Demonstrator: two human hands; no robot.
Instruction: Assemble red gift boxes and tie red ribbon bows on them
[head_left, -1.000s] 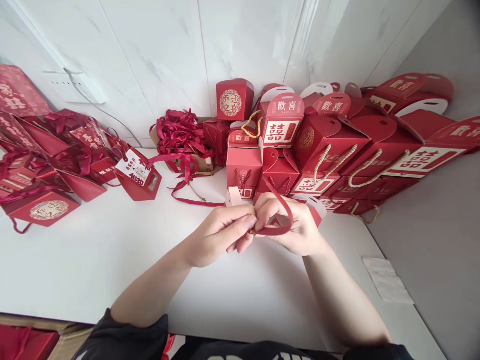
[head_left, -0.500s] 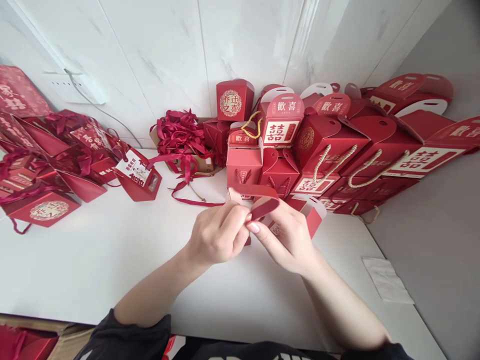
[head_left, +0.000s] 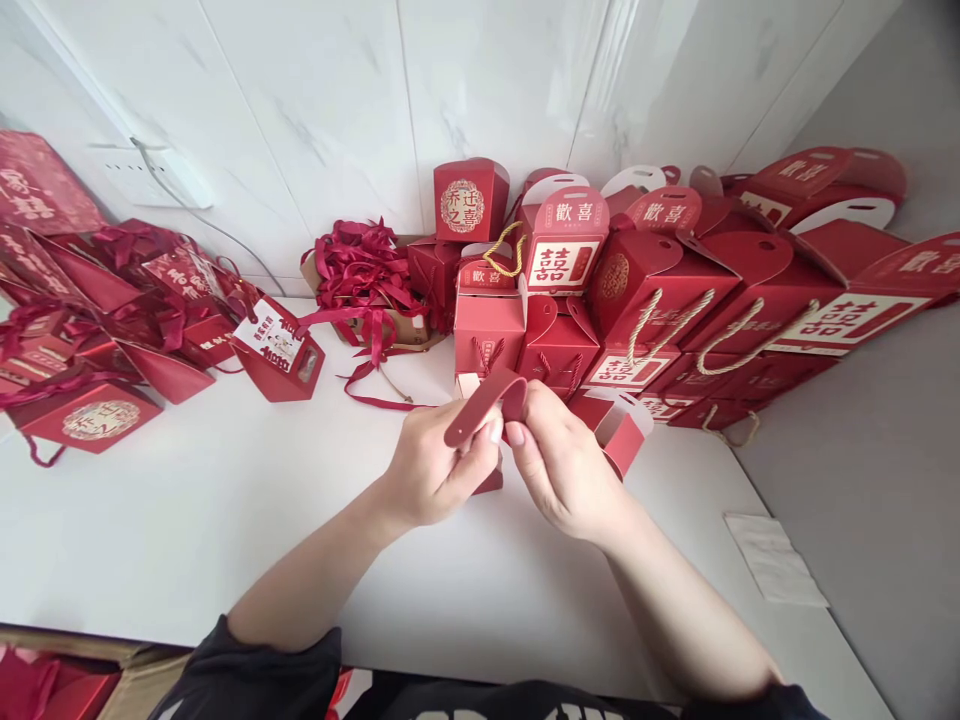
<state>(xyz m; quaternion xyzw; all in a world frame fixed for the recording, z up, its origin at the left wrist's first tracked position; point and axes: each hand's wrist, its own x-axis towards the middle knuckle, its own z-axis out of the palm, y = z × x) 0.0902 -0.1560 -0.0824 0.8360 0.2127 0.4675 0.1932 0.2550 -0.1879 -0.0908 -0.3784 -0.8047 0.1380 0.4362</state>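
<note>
Above the front middle of the white table (head_left: 247,510), a flat red strap (head_left: 484,405) with rounded ends and a small hole curves in a loop. My left hand (head_left: 435,465) grips it between thumb and fingers, one strap end lying over the knuckles. Close on the right, my right hand (head_left: 570,465) is closed on the strap's other part, thumb pressed to the fingers. Behind and under the hands are a small red box, partly hidden, and an open red box (head_left: 619,435) with a white inner flap.
Stacked red gift boxes (head_left: 652,290) with rope handles line the wall at right. A carton of dark red ribbons (head_left: 360,270) stands at centre back, one ribbon trailing. More red boxes (head_left: 97,415) crowd the left. A white paper (head_left: 776,560) lies near the right edge.
The strap has swung from leaning over my right hand to arching over my left hand. My left thumb has come up onto the strap, and the right fingers have closed in more.
</note>
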